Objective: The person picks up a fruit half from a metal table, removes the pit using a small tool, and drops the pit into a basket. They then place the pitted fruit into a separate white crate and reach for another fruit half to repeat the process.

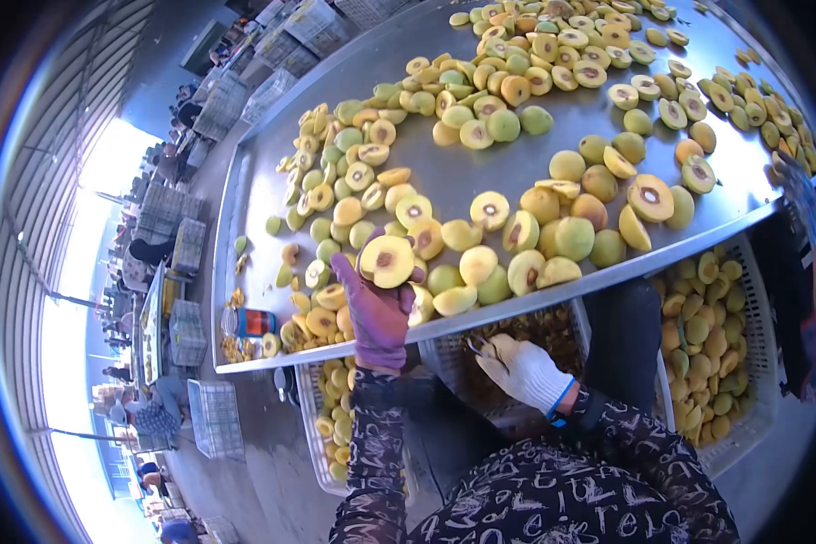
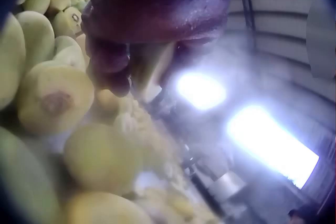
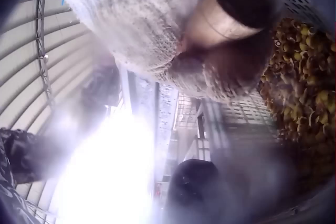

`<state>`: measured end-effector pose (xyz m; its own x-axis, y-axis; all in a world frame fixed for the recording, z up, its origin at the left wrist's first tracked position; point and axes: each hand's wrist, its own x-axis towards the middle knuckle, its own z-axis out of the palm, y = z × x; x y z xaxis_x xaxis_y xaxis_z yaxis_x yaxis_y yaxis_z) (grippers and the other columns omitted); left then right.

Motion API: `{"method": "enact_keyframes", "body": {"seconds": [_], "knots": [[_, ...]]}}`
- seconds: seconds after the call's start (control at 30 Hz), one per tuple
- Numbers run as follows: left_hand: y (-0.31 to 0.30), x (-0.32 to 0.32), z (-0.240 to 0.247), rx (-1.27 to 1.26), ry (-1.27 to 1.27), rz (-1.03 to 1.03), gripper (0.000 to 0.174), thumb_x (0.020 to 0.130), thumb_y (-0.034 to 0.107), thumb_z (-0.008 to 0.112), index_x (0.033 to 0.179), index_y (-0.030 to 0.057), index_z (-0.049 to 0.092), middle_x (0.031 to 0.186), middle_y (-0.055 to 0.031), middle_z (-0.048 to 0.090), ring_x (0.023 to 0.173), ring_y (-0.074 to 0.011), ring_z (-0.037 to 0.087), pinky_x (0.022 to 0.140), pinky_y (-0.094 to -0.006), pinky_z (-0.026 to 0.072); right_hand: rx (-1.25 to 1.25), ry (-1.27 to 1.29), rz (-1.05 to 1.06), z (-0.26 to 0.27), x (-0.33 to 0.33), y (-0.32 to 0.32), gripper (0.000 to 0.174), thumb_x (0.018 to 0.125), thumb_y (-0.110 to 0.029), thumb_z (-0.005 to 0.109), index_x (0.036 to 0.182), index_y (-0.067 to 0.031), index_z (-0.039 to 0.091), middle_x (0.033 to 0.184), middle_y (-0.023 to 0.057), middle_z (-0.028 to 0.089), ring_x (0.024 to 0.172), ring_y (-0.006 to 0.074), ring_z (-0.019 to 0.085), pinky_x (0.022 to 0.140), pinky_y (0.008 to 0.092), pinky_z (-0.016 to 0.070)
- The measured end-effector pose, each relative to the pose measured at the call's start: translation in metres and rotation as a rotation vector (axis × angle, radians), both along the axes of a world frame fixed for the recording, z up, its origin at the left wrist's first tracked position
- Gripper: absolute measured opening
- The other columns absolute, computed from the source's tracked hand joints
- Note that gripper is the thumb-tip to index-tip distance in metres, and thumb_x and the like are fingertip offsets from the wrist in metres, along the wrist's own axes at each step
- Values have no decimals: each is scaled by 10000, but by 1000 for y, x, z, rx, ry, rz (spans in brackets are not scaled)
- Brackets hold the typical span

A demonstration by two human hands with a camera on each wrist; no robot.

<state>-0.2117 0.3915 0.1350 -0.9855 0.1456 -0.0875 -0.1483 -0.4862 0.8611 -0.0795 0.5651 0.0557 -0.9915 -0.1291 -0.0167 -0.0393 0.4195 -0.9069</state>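
Note:
In the head view, my left hand (image 1: pixel 381 317), in a purple glove, grips a halved yellow peach (image 1: pixel 387 261) above the near edge of the table, its cut face up with a reddish centre. The left wrist view has that gloved hand (image 2: pixel 157 11) blurred, close over other peaches (image 2: pixel 55 98). My right hand (image 1: pixel 528 374), in a white knit glove, is lower, over a crate of brown scraps (image 1: pixel 462 381). It holds a small tool with a thin metal tip (image 1: pixel 473 345); the right wrist view shows its round, dark-ended handle (image 3: pixel 215 22) in the curled fingers.
Whole and halved peaches (image 1: pixel 508 68) spread over a metal table (image 1: pixel 444 177) with a raised rim. An orange-labelled jar (image 1: pixel 252 322) stands at its left corner. Peach-filled crates (image 1: pixel 703 354) flank my knees below the table. Other people and crates (image 1: pixel 213 417) are to the left.

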Motion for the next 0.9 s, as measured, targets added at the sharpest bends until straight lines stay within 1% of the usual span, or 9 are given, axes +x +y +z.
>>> {"method": "enact_keyframes", "body": {"seconds": [0.23, 0.3, 0.4, 0.47, 0.67, 0.7, 0.77, 0.8, 0.9], "knots": [[38, 69, -2, -39, -94, 146, 429, 988, 408, 382, 1219, 61, 483, 1126, -141, 611, 854, -279, 667, 467, -258, 475, -53, 169, -72, 71, 7, -7, 228, 896, -304, 580, 915, -78, 552, 696, 173, 606, 657, 390, 601, 571, 470, 464], [9, 47, -47, -473, 277, 327, 304, 971, 280, 483, 1133, 30, 543, 1064, -114, 616, 884, -256, 651, 556, -249, 506, 42, 172, -28, 66, 11, -4, 249, 897, -307, 569, 942, -63, 564, 739, 172, 635, 695, 381, 622, 619, 468, 492], [-18, 16, -35, -612, 232, 547, 289, 904, 259, 613, 1090, 38, 593, 1014, -103, 638, 861, -234, 638, 678, -282, 509, 103, 91, -181, 48, 21, 3, 242, 891, -312, 580, 895, -70, 572, 726, 150, 644, 675, 354, 636, 622, 451, 500], [-20, 4, -12, -1667, 539, 388, 376, 813, 290, 718, 1088, 54, 618, 958, -105, 661, 854, -237, 627, 777, -322, 486, 110, 77, -202, 43, 21, 7, 242, 892, -313, 579, 899, -72, 570, 720, 150, 642, 671, 356, 633, 617, 452, 497], [83, -17, -16, -2020, 424, -440, 515, 756, 336, 757, 1135, 24, 602, 881, -109, 673, 801, -231, 644, 761, -342, 497, 10, 45, -216, 30, 19, 5, 220, 881, -299, 618, 858, -90, 554, 677, 167, 598, 676, 396, 594, 567, 477, 446], [81, -27, -26, -2013, 429, -452, 515, 756, 336, 757, 1135, 24, 602, 881, -109, 673, 801, -231, 644, 761, -342, 497, 15, 38, -226, 29, 20, 9, 220, 881, -299, 618, 858, -90, 554, 677, 167, 598, 676, 396, 594, 567, 477, 446], [66, -43, -31, -942, 187, -473, 445, 818, 304, 702, 1118, -8, 598, 879, -71, 668, 783, -185, 643, 709, -296, 498, 16, 41, -291, 26, 22, 16, 227, 885, -298, 613, 856, -81, 552, 679, 167, 600, 677, 393, 598, 566, 470, 450], [61, -42, -27, -703, 48, -402, 324, 864, 223, 654, 1083, -11, 609, 886, -25, 660, 784, -124, 627, 655, -234, 485, 19, 47, -296, 26, 23, 21, 227, 885, -298, 613, 856, -81, 552, 679, 167, 600, 677, 393, 598, 566, 470, 450], [35, -47, -25, -674, 74, -271, 207, 855, 201, 656, 977, 33, 647, 872, -7, 671, 745, -97, 618, 579, -245, 439, 22, 50, -349, 27, 21, 24, 232, 890, -293, 606, 859, -70, 549, 683, 172, 602, 670, 391, 600, 567, 464, 453]]}}
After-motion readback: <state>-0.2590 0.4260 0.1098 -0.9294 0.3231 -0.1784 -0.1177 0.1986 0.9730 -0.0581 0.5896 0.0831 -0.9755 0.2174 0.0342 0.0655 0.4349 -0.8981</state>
